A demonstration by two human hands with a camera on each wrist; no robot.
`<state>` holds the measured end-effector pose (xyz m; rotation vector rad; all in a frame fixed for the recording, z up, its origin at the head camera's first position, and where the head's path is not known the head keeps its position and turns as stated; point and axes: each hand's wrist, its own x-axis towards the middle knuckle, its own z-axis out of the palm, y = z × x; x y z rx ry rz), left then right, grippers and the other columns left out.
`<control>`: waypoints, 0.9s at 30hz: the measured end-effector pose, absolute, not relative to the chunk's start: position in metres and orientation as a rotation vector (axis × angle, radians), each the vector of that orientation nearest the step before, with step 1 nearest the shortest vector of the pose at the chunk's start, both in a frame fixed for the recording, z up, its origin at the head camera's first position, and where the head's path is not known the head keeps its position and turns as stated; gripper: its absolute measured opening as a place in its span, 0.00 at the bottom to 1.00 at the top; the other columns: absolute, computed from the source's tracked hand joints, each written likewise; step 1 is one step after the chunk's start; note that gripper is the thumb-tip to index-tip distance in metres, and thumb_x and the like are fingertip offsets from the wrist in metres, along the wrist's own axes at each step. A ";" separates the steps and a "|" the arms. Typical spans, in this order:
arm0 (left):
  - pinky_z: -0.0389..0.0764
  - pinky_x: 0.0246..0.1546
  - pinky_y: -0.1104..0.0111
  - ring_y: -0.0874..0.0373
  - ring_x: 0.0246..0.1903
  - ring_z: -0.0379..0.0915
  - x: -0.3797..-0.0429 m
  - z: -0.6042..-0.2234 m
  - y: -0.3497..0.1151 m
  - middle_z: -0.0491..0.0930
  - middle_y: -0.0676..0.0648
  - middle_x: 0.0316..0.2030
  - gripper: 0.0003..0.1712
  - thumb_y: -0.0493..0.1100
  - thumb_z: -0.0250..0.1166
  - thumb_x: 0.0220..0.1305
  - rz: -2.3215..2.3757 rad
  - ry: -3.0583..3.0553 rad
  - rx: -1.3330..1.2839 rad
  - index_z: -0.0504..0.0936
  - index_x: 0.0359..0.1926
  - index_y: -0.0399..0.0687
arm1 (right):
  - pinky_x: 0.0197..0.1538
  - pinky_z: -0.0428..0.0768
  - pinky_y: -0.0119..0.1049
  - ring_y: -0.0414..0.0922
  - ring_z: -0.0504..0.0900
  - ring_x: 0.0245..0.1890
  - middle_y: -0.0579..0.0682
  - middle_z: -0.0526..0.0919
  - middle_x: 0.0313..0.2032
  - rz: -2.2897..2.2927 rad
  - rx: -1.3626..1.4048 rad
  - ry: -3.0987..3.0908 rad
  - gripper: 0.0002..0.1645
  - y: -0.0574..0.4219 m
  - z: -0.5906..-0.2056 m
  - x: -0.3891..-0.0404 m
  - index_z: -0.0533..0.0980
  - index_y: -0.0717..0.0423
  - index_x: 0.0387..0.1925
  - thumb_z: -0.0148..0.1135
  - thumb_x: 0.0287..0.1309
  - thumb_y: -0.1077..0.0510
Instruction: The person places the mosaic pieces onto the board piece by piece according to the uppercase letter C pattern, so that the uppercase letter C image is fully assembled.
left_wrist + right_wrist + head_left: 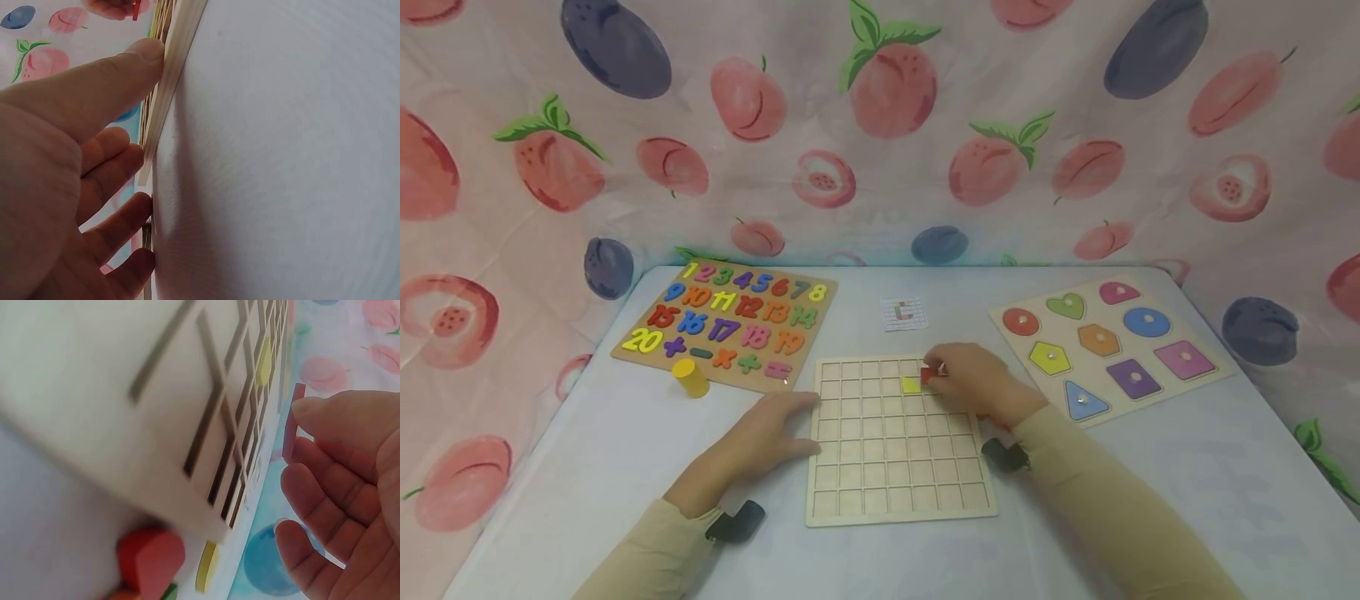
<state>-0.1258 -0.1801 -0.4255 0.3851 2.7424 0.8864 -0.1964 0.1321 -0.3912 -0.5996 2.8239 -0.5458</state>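
Note:
A wooden grid board [875,502] lies on the white table in the head view. One yellow-green square tile [911,385] sits in a cell near its top. My right hand [981,383] pinches a red square tile [928,376] between thumb and fingers, beside the yellow-green one. In the right wrist view that red tile [294,419] is held on edge, apart from the board's surface. My left hand [756,442] touches the board's left edge, its thumb and fingers extended. The left wrist view shows the thumb [147,53] against the board's side.
A number board [737,321] lies at the left, with a yellow cylinder [690,378] at its front edge. A shape puzzle [1112,350] lies at the right. Behind the grid is a small pattern card [905,313]. Loose red [150,556] and yellow blocks [207,565] lie beside the grid.

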 end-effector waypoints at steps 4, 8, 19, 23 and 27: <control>0.64 0.68 0.47 0.43 0.67 0.63 -0.126 -0.426 -0.180 0.73 0.44 0.65 0.38 0.46 0.77 0.57 0.885 2.742 0.385 0.75 0.67 0.45 | 0.55 0.79 0.46 0.48 0.78 0.42 0.50 0.84 0.45 -0.540 -0.625 2.819 0.20 0.125 -0.394 -0.198 0.80 0.59 0.53 0.64 0.61 0.57; 0.63 0.68 0.47 0.43 0.68 0.63 -0.126 -0.425 -0.180 0.73 0.44 0.65 0.38 0.46 0.77 0.56 0.886 2.741 0.383 0.75 0.67 0.45 | 0.56 0.78 0.45 0.49 0.80 0.45 0.51 0.85 0.46 -0.549 -0.701 2.813 0.19 0.117 -0.394 -0.197 0.80 0.60 0.53 0.64 0.61 0.59; 0.63 0.68 0.48 0.43 0.68 0.63 -0.126 -0.426 -0.179 0.73 0.44 0.65 0.38 0.45 0.77 0.56 0.902 2.735 0.395 0.75 0.66 0.43 | 0.58 0.78 0.44 0.50 0.81 0.48 0.51 0.85 0.46 -0.511 -0.765 2.806 0.17 0.100 -0.396 -0.197 0.80 0.60 0.52 0.63 0.64 0.58; 0.63 0.68 0.48 0.43 0.68 0.62 -0.125 -0.425 -0.179 0.73 0.43 0.65 0.38 0.45 0.77 0.56 0.902 2.734 0.392 0.75 0.67 0.43 | 0.58 0.78 0.43 0.49 0.81 0.49 0.51 0.85 0.46 -0.492 -0.743 2.803 0.17 0.096 -0.398 -0.197 0.80 0.59 0.53 0.64 0.65 0.56; 0.63 0.68 0.48 0.43 0.68 0.62 -0.125 -0.424 -0.179 0.72 0.43 0.65 0.38 0.46 0.76 0.57 0.892 2.741 0.388 0.74 0.67 0.43 | 0.59 0.78 0.43 0.48 0.81 0.49 0.50 0.85 0.47 -0.478 -0.722 2.793 0.18 0.092 -0.399 -0.198 0.80 0.58 0.53 0.64 0.65 0.56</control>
